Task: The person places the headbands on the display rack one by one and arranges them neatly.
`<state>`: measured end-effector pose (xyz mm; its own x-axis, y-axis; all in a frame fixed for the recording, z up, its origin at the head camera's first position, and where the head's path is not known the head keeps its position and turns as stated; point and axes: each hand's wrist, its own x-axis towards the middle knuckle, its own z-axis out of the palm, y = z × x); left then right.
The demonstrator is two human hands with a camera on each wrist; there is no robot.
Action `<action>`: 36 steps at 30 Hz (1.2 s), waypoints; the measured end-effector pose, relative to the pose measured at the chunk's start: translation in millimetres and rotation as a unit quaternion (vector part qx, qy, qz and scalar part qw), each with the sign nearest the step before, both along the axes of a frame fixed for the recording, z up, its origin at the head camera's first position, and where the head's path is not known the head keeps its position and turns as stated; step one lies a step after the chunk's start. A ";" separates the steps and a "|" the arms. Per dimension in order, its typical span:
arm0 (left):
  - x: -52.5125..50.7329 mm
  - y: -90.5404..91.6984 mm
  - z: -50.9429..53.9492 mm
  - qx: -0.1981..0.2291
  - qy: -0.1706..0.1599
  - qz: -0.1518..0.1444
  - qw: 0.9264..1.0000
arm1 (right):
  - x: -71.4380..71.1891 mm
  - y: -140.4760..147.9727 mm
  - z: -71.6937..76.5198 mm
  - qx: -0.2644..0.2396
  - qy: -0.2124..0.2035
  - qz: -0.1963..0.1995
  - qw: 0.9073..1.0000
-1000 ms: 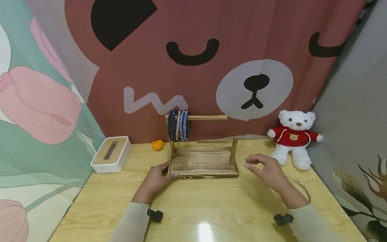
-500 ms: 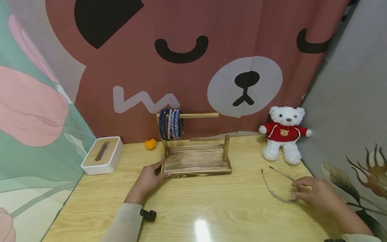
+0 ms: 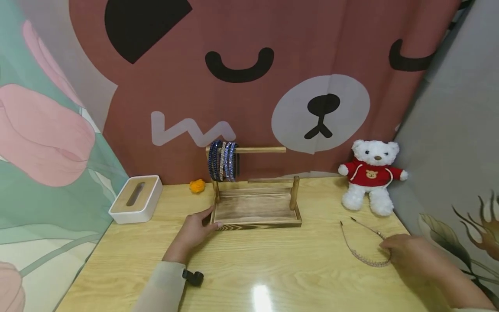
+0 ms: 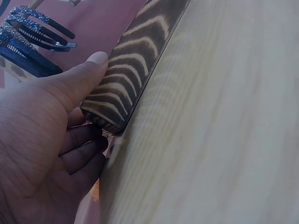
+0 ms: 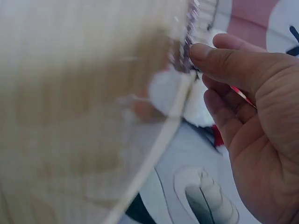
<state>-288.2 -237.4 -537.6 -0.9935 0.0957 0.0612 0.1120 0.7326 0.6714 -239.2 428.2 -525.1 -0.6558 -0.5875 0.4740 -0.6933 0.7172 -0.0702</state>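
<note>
A wooden headband rack [image 3: 253, 225] stands on the table, with a tray base and an upper bar. Several glittery blue and silver headbands [image 3: 222, 162] hang at the left end of that bar. My left hand [image 3: 191, 234] holds the rack's front left corner. In the left wrist view its thumb lies over the patterned rim [image 4: 131, 60], its fingers beside the end. On the right, a thin beaded headband [image 3: 368, 261] lies with its tips pointing away from me. My right hand [image 3: 421, 255] pinches its curved side between thumb and fingers; in the right wrist view the beads [image 5: 189, 32] meet the thumb tip.
A white bear [image 3: 372, 182] in a red hoodie sits at the back right. A white tissue box [image 3: 134, 203] with a wooden lid stands at the back left, and a small orange object [image 3: 197, 186] lies left of the rack. Curtains close off the back and sides.
My right hand has moved from beside the rack to the beaded headband on the right, and its fingers have closed on it. My left hand has stayed at the rack's corner.
</note>
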 end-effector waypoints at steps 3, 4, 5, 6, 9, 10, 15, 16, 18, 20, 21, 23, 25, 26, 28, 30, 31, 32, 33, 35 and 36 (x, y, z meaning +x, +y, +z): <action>-0.9 0.0 0.3 -0.001 0.004 -0.004 1.000 | -3.3 -12.5 -0.6 0.007 -0.011 0.039 0.999; -1.1 0.1 0.8 0.002 0.002 -0.002 1.000 | -4.4 -19.1 0.3 0.006 -0.016 0.049 0.999; -1.3 -0.2 1.1 0.003 0.003 -0.001 1.000 | -6.4 -26.3 1.4 0.006 -0.015 0.062 0.998; -1.4 -0.5 1.5 0.004 0.004 -0.001 1.000 | -8.0 -34.1 2.8 0.005 -0.021 0.075 0.997; -2.3 -1.2 2.6 0.008 0.002 0.002 1.000 | -11.8 -59.6 5.8 0.002 -0.019 0.105 0.994; -2.5 -1.3 3.0 0.008 0.001 0.002 1.000 | -12.0 -67.8 7.1 0.002 -0.026 0.108 0.994; -1.3 -1.6 2.6 0.012 -0.004 0.007 1.000 | -17.1 -100.5 11.2 0.006 -0.056 0.108 0.993; -0.6 -1.5 2.3 0.013 -0.005 0.008 1.000 | -19.3 -105.2 11.3 0.004 -0.060 0.111 0.992; 0.5 -1.1 1.1 0.013 -0.002 0.009 1.000 | -24.5 -112.3 10.0 -0.001 -0.054 0.124 0.991; 1.0 -0.4 -0.2 0.013 0.000 0.010 1.000 | -28.7 -116.7 7.8 -0.003 -0.046 0.136 0.990; 1.0 0.1 -0.8 0.012 0.001 0.009 1.000 | -30.0 -117.9 7.0 -0.005 -0.044 0.141 0.989; 0.6 0.9 -2.3 0.012 0.003 0.007 1.000 | -30.8 -118.3 6.7 -0.005 -0.041 0.146 0.988; 0.2 1.6 -2.7 0.013 0.001 0.007 1.000 | -28.7 -116.1 11.0 -0.017 -0.065 0.138 0.988; 0.1 1.7 -2.6 0.014 0.001 0.007 1.000 | -26.9 -114.6 15.3 -0.029 -0.093 0.125 0.987; 0.1 1.4 -1.5 0.012 0.003 0.006 1.000 | -23.5 -111.5 27.4 -0.067 -0.151 0.093 0.982; 0.1 0.2 0.1 0.010 0.007 0.007 1.000 | -21.6 -110.2 42.8 -0.124 -0.213 0.058 0.968; 0.4 0.5 0.6 0.011 0.008 0.008 1.000 | -20.6 -109.5 49.4 -0.160 -0.240 0.044 0.956; 0.6 0.7 1.0 0.011 0.009 0.008 1.000 | -20.5 -109.8 55.9 -0.189 -0.253 0.033 0.948; 0.8 0.8 1.2 0.011 0.009 0.008 1.000 | -21.2 -110.7 61.9 -0.220 -0.259 0.029 0.940; 1.0 0.8 0.9 0.011 0.008 0.007 1.000 | -24.6 -114.7 72.8 -0.288 -0.270 0.033 0.918; 1.0 1.1 0.5 0.013 0.005 0.005 1.000 | -28.0 -117.6 77.7 -0.331 -0.281 0.043 0.900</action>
<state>-287.2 -236.3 -537.1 -0.9938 0.0837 0.0732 0.1111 0.7168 0.6884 -267.2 310.6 -447.4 -0.8670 -0.3586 0.3460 -0.4654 0.3345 -0.8194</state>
